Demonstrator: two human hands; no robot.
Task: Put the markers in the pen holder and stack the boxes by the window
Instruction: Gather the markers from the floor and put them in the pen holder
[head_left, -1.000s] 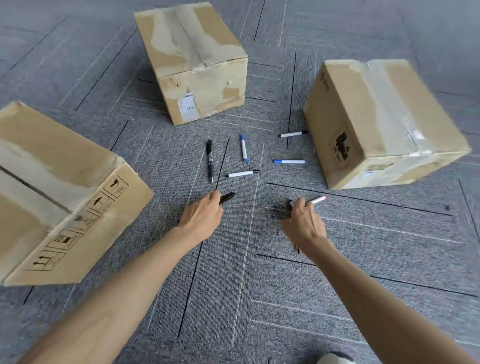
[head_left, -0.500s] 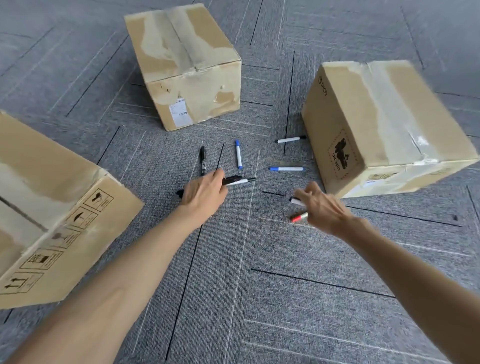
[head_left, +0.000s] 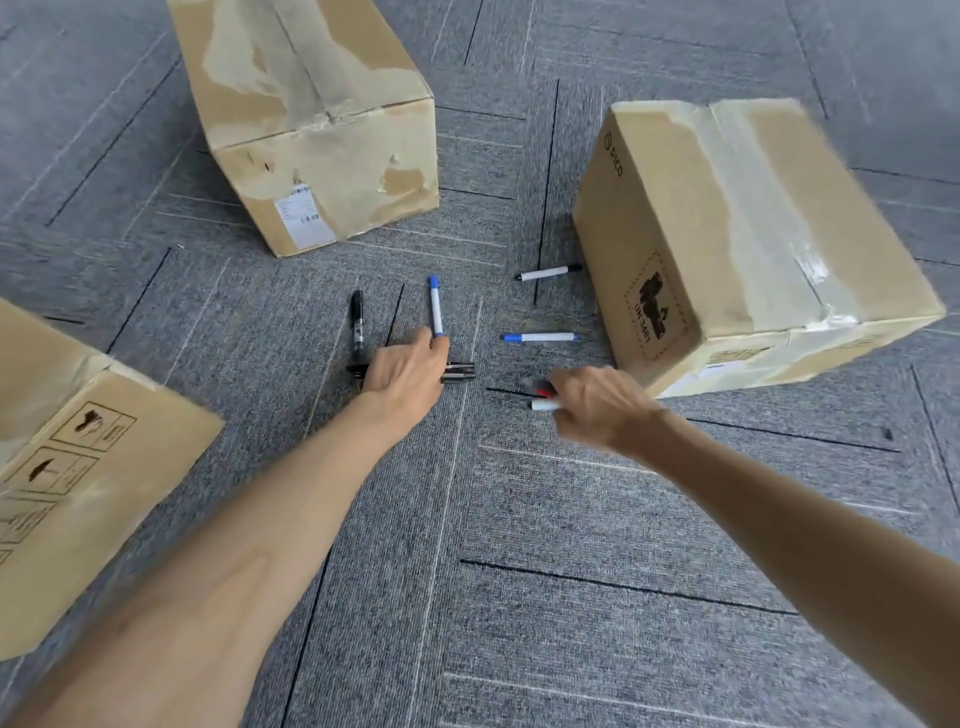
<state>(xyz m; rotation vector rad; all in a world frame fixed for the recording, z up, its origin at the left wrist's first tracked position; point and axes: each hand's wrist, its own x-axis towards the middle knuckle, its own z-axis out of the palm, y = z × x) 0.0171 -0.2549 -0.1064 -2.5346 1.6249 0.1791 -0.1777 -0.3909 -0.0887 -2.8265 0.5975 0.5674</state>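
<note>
Fingers (head_left: 432, 349) of the left hand (head_left: 402, 374) curled round black markers (head_left: 460, 372), one tip touching a blue marker (head_left: 435, 309) | right hand (head_left: 597, 402) (blurred) apparently gripped a red-capped marker (head_left: 543, 391) | both low over grey carpet (head_left: 519, 519), beside the taped box (head_left: 727, 234)

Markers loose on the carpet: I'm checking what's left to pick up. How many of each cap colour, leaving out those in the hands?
Blue-capped markers: 2
Black-capped white marker: 1
All-black marker: 1
Total: 4
Left out: dark markers in the left hand, red-capped marker in the right hand.
</note>
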